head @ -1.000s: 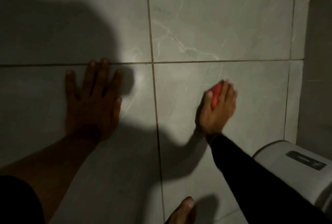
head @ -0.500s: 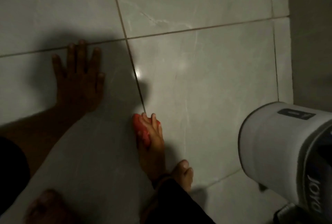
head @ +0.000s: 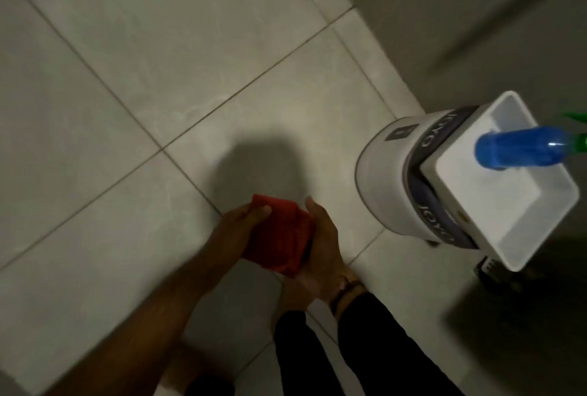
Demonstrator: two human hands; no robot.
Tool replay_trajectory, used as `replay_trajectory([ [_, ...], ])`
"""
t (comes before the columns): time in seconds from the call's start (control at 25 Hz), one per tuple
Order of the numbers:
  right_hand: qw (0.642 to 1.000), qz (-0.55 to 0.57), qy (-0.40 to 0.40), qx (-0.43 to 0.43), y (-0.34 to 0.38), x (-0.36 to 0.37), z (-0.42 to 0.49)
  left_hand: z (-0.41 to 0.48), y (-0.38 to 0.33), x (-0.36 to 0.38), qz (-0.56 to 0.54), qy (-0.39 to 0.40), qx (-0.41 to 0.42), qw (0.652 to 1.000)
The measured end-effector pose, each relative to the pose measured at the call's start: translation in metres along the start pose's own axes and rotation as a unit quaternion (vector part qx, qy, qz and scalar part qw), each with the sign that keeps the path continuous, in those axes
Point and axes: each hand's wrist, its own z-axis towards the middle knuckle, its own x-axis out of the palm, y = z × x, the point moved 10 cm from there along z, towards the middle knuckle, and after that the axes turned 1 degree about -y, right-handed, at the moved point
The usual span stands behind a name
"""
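my left hand and right hand both grip the red cloth, bunched between them above the floor. the bucket with the blue spray bottle stands near my right hand, by the floor's right edge. i think a careless swing could topple it.

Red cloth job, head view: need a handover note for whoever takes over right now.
Left hand: grip on the red cloth, thumb over its top.
Right hand: holds the cloth's other side.
The cloth is bunched into a pad above the tiled floor. White bucket stands to the right, with a blue spray bottle in its tray.
Done: cloth is off the floor, in both hands.
Left: probably refold or rinse it, then wipe the tiles. How much floor is clean cannot be told.
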Motion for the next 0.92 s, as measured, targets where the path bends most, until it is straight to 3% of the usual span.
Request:
replay_trajectory([
  [0.12, 0.992, -0.036, -0.02, -0.121, 0.085, -0.033, -0.067, -0.046, -0.081, 0.086, 0.122, 0.087, 0.071, 0.986],
  [0.24, 0.97, -0.043, -0.128, -0.201, 0.158, -0.096, -0.122, -0.064, -0.138, 0.182, 0.252, 0.163, 0.129, 0.945],
  [0.4, 0.91, -0.071, -0.296, -0.28, 0.247, -0.182, -0.18, -0.05, -0.19, 0.303, 0.357, 0.113, 0.21, 0.903],
  [0.48, 0.892, -0.047, -0.352, -0.278, 0.273, -0.223, -0.181, -0.032, -0.195, 0.356, 0.412, 0.101, 0.23, 0.876],
  [0.6, 0.897, -0.013, -0.381, -0.226, 0.285, -0.269, -0.152, 0.0, -0.187, 0.408, 0.514, 0.063, 0.243, 0.82],
  [0.76, 0.896, -0.079, -0.406, -0.162, 0.286, -0.302, -0.108, 0.033, -0.167, 0.43, 0.596, 0.004, 0.233, 0.769],
  [0.92, 0.834, -0.195, -0.496, -0.143, 0.295, -0.314, -0.108, 0.031, -0.158, 0.436, 0.681, -0.028, 0.302, 0.666],
])
